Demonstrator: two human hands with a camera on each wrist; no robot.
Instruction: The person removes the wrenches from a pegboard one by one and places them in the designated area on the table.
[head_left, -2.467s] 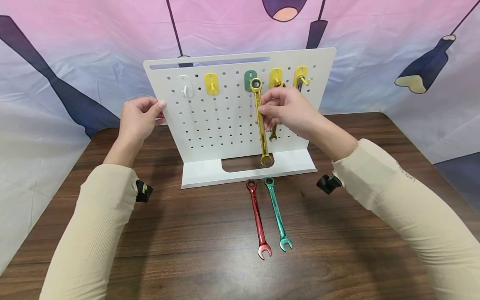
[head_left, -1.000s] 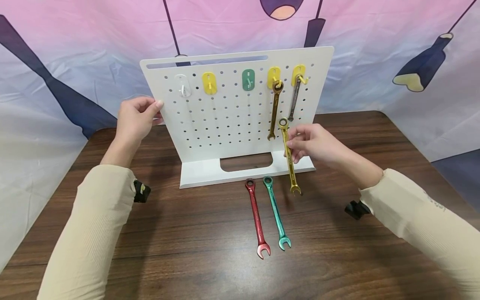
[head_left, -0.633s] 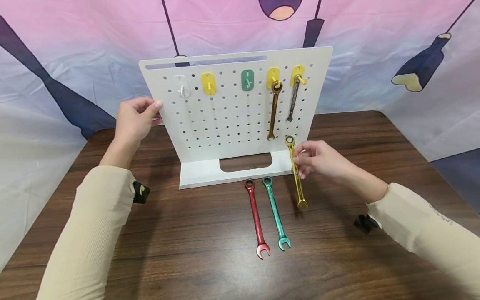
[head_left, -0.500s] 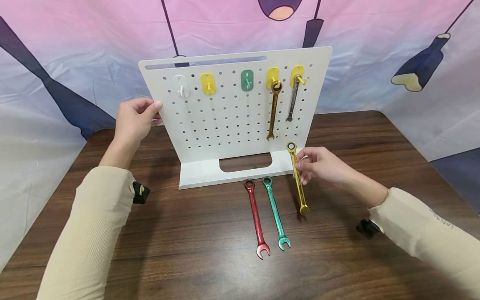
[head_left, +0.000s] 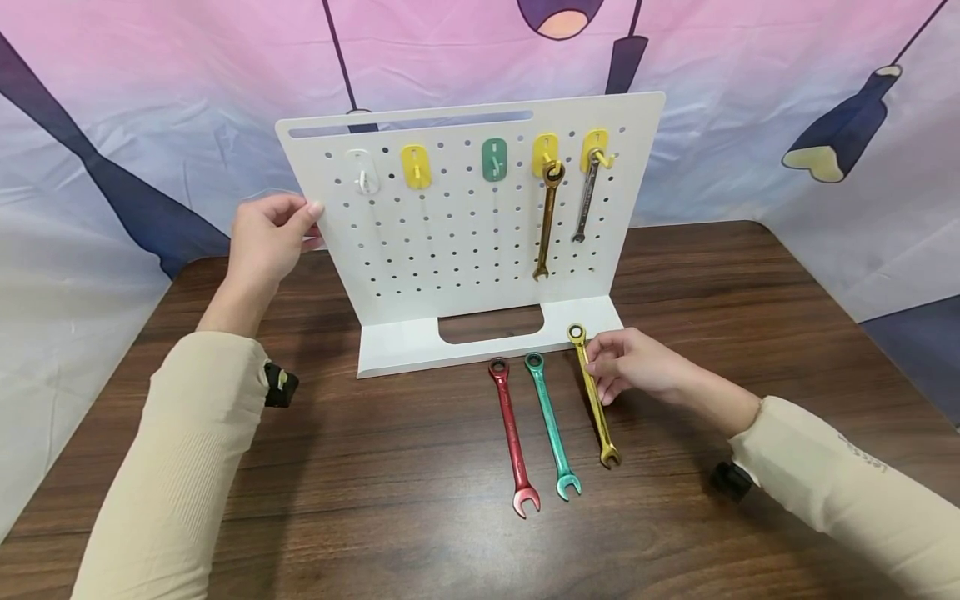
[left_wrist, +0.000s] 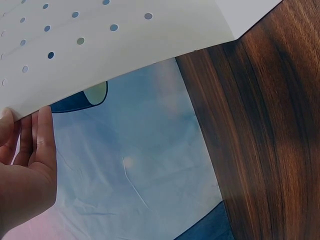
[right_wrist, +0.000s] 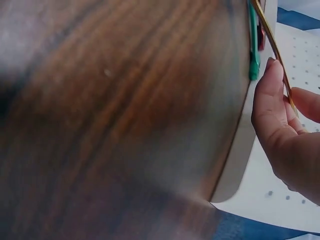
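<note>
My left hand [head_left: 266,237] pinches the left edge of the white pegboard [head_left: 450,242], thumb in front and fingers behind, as the left wrist view also shows. With thumb and fingers my right hand [head_left: 633,362] pinches the shank of a gold combination wrench [head_left: 592,396], low over the table in front of the board's right foot. The wrench's ring end points toward the board and its open end toward me. Left of it lie a green wrench [head_left: 553,429] and a red wrench [head_left: 515,442], roughly side by side.
A bronze wrench [head_left: 549,225] and a smaller silver wrench [head_left: 587,200] hang from the two right yellow hooks. A white hook [head_left: 363,172], a yellow hook [head_left: 417,168] and a green hook [head_left: 494,161] carry nothing. Behind the wooden table [head_left: 375,500] hangs a printed cloth [head_left: 225,83].
My right hand has brought the gold wrench from in front of the green hook down and to the right, close to the table beside the green wrench. The left hand keeps its grip on the board.
</note>
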